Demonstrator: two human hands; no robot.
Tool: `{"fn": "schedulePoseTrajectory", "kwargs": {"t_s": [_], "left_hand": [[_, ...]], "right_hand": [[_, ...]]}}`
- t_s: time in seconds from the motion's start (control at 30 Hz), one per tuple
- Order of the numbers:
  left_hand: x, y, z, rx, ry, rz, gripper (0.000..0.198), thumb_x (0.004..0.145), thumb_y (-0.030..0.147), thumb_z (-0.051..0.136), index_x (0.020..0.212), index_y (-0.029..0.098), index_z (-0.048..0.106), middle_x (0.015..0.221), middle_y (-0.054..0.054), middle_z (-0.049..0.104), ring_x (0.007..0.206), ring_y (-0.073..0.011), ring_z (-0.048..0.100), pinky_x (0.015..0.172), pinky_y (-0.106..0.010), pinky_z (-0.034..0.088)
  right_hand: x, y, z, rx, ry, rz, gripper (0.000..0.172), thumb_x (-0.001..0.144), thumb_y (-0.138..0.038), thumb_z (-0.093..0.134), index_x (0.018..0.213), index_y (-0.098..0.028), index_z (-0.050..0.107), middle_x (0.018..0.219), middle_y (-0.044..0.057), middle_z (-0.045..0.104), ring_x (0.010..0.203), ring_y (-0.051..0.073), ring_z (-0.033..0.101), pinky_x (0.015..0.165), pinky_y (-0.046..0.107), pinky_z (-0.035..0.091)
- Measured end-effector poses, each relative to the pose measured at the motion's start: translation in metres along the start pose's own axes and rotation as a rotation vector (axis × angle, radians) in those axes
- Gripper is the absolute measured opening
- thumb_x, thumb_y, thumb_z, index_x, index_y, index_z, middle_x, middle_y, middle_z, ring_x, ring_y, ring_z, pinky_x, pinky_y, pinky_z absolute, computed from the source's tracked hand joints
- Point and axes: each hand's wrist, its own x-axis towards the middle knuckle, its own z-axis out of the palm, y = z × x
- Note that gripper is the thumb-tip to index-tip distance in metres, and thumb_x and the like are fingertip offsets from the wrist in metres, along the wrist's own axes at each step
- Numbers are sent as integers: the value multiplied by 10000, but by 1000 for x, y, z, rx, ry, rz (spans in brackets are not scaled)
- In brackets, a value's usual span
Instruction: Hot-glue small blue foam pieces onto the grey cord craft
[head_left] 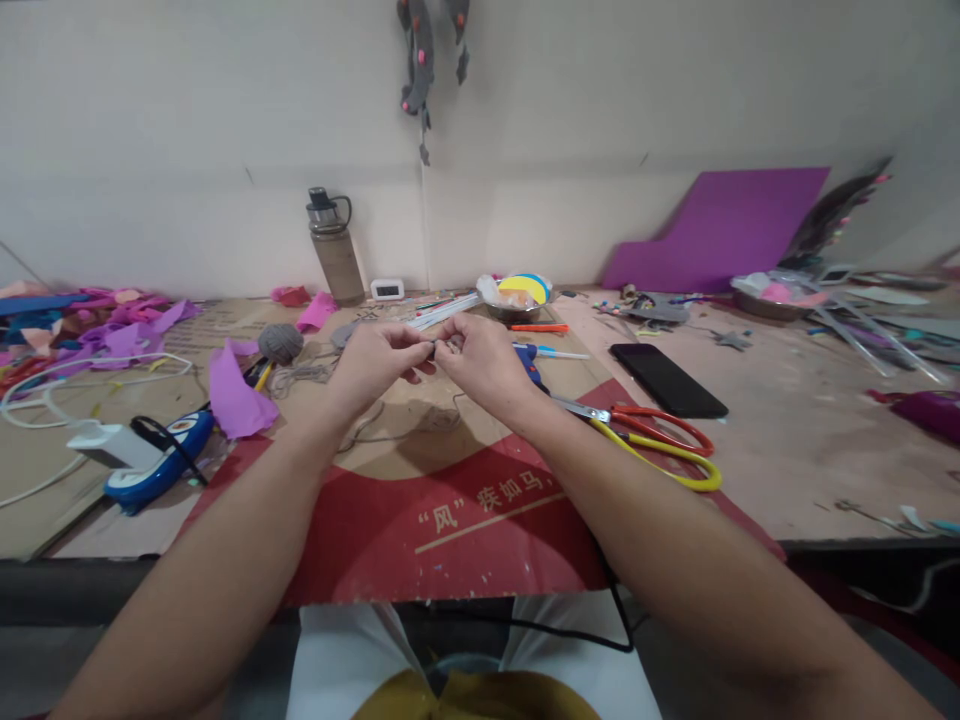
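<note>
My left hand [386, 355] and my right hand [480, 355] meet above the cardboard, fingertips pinched together. Between them is a small dark grey piece [433, 348], too small and too covered by fingers to name. A loose strand of grey-brown yarn [405, 436] lies on the cardboard below the hands. To the left sits a ball of grey yarn [280, 343]. Close to my right hand and forearm are a blue glue gun [527, 362], partly hidden, and scissors [664, 440] with red and yellow handles.
Red-and-brown cardboard [360, 540] covers the table's front. A black phone [667, 380] lies right; a blue power strip [161, 465] with a white charger sits left. Behind stand a bottle [335, 250], a small white clock [387, 290] and a bowl [514, 310]. Felt scraps [112, 340] pile at left.
</note>
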Motion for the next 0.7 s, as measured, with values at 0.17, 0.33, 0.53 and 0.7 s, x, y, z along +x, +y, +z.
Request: {"fn": "schedulePoseTrajectory", "kwargs": {"t_s": [0.17,0.33,0.53,0.7], "left_hand": [[0,0,1,-56,11,-32,162,704,278,677,757,129,714,644,-71,694,569,-144,643,507,-228,498],[0,-1,0,-41,157,-25,141,698,258,672,747,126,684,603,-53,664,536,-131,616,485,-220,477],[1,-3,-1,-36,205,21,115,694,257,661,731,148,659,628,-23,640,574,-132,631,466,-205,446],[0,0,1,-27,238,29,99,694,252,662,717,158,641,624,-13,635,574,-127,628,469,-201,434]], "right_hand": [[1,3,1,18,-30,-6,61,762,-174,534,714,-182,570,627,-17,520,614,123,443,622,268,323],[2,10,9,147,-39,-22,162,789,-175,537,950,-171,515,683,-40,473,628,118,462,619,256,357],[-1,10,10,195,-19,-77,31,826,-201,522,854,-186,518,741,-10,522,684,125,476,652,268,370],[-2,9,9,188,7,-94,56,837,-220,517,797,-190,542,734,-4,552,693,128,484,662,273,369]]}}
